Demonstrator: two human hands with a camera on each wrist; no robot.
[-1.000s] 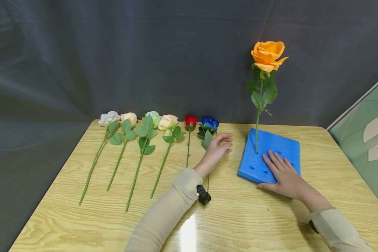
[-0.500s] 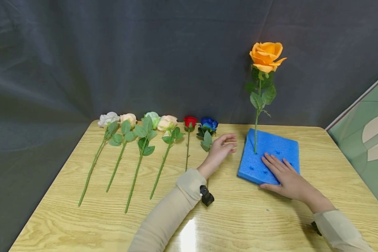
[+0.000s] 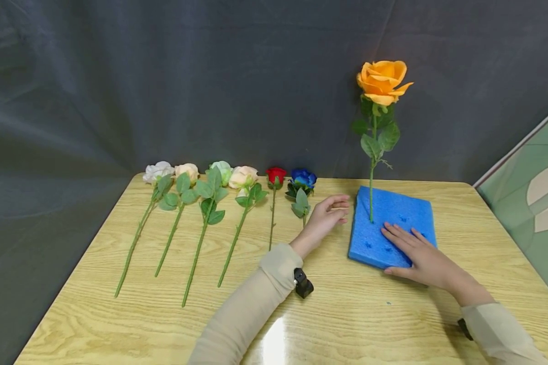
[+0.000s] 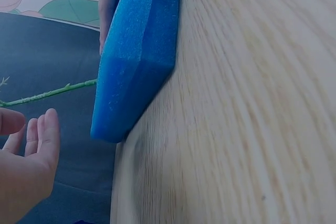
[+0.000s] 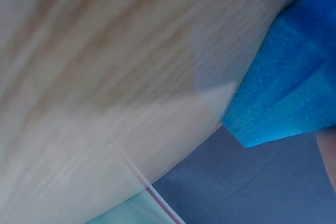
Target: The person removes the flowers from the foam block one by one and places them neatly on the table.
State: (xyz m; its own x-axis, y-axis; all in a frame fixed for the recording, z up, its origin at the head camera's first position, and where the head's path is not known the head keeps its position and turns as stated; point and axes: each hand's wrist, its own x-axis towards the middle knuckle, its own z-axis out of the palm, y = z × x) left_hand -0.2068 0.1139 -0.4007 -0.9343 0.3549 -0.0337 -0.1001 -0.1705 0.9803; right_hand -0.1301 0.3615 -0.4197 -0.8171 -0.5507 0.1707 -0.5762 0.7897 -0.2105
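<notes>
In the head view my right hand [image 3: 417,256] lies flat with spread fingers on the near right part of a blue foam block [image 3: 395,205]. An orange artificial rose [image 3: 381,83] stands upright in one of the block's holes, near its left side. To the left of the block is my left hand [image 3: 324,219], fingers loosely bent and holding nothing. It hovers above the table, over part of a blue rose's [image 3: 303,178] stem. In the left wrist view that hand [image 4: 31,166] is near the orange rose's green stem [image 4: 52,93], apart from it.
On the wooden table [image 3: 347,324] a row of artificial roses lies left of my left arm: a white rose [image 3: 158,171], a pale green rose [image 3: 222,171], two peach ones and a red rose [image 3: 276,176]. A dark cloth [image 3: 255,91] hangs behind the table.
My left hand has drifted right, from beside the blue rose's leaves toward the foam block. The block has shifted very slightly under my right hand, and the orange rose's head leans a bit further left.
</notes>
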